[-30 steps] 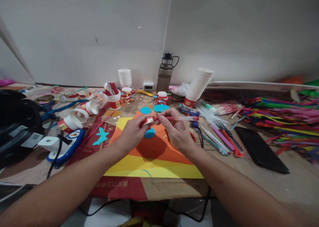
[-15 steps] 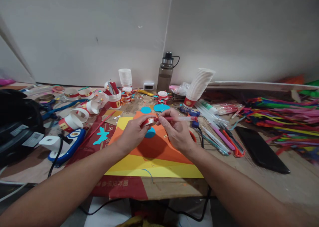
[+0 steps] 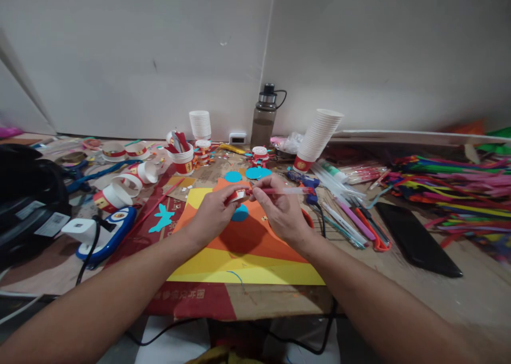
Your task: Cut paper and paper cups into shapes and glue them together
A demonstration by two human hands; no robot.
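Note:
In my left hand is a small red and white piece of paper cup, pinched between thumb and fingers. My right hand grips a pen with a clear barrel and red ends, its tip against the cup piece. Both hands hover close together over orange paper and yellow paper. Beneath them lies a blue paper circle, and two more blue circles, one of them, lie just beyond. My fingers partly cover the cup piece.
Stacked paper cups and a water bottle stand at the back. To the right are a glue gun, pens, a black phone and colourful pipe cleaners. Cut cups and a blue-white power strip lie left.
Almost nothing differs. The pen in my right hand has shifted very slightly to the left, and the whole view has moved a little.

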